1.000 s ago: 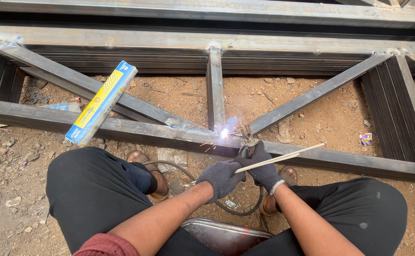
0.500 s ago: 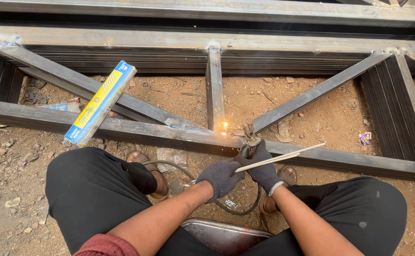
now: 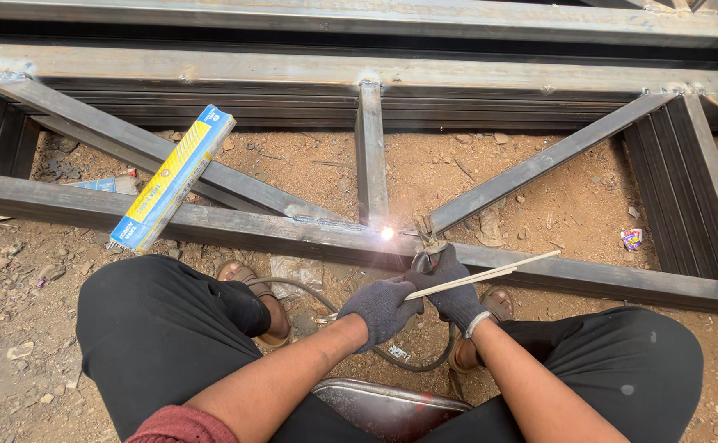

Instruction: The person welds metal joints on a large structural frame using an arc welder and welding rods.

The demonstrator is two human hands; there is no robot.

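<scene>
Welding at the truss joint, arc lit.

Gloved left hand (image 3: 382, 308) pinches spare rods (image 3: 482, 275); right hand (image 3: 455, 287) grips electrode holder (image 3: 429, 240). Spark (image 3: 387, 233) sits on near rail (image 3: 211, 223); neighbouring seam beaded, farther joints tacked.

gloved hands (image 3: 420, 297) clenched together, forearms converging

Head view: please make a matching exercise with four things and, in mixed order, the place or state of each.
Things:
1. blue and yellow box
2. spark
3. spare rods
4. cable

Places or states:
A. glowing at the joint of the steel frame
B. lying slanted across two bars
C. looping on the ground between the feet
D. held in the gloved right hand

Pairs: 1-B, 2-A, 3-D, 4-C
</scene>
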